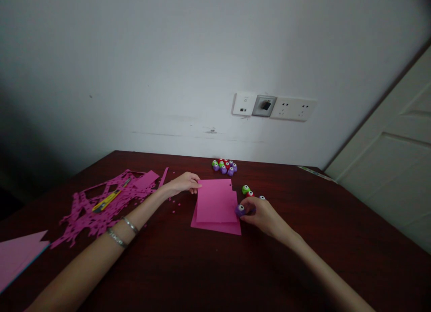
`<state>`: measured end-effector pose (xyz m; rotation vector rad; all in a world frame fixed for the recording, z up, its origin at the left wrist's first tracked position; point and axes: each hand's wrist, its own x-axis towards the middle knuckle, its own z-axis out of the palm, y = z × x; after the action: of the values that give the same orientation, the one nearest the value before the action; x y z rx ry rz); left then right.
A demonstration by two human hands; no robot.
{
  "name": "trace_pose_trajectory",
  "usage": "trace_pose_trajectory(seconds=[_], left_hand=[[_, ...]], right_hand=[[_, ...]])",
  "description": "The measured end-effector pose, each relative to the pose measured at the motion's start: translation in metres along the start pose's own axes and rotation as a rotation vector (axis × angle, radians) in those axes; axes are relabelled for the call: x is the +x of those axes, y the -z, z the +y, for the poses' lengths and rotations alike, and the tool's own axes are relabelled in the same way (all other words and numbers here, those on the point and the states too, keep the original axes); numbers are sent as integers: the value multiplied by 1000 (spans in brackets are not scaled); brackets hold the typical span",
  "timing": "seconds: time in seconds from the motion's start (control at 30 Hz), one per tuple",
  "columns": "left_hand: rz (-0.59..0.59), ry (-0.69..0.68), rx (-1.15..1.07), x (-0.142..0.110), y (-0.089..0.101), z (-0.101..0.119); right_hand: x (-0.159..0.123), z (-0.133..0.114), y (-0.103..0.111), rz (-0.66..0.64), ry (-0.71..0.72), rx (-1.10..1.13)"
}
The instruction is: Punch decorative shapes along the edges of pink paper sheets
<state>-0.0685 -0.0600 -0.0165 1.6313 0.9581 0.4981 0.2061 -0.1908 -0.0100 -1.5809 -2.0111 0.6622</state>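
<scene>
Two pink paper sheets (216,206) lie stacked on the dark wooden table (188,267). My left hand (183,183) pinches the upper sheet at its top left corner. My right hand (261,214) is closed round a small purple punch (239,209) that sits on the right edge of the paper. Right behind that hand stand a green punch (245,189) and a red punch (249,194). Two bracelets (123,231) are on my left wrist.
A cluster of several small punches (224,166) stands near the wall. A heap of cut pink paper scraps (101,204) with a yellow utility knife (107,201) lies at the left. More pink sheets (16,256) lie at the left edge. Wall sockets (274,107) sit above the table.
</scene>
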Motion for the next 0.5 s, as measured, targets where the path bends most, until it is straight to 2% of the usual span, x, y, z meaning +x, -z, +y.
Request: trace_pose_trajectory(seconds=[0.5], left_hand=[[57,72,-46,-3,-12,7]], right_hand=[[-2,3,1,-65,68,-13]])
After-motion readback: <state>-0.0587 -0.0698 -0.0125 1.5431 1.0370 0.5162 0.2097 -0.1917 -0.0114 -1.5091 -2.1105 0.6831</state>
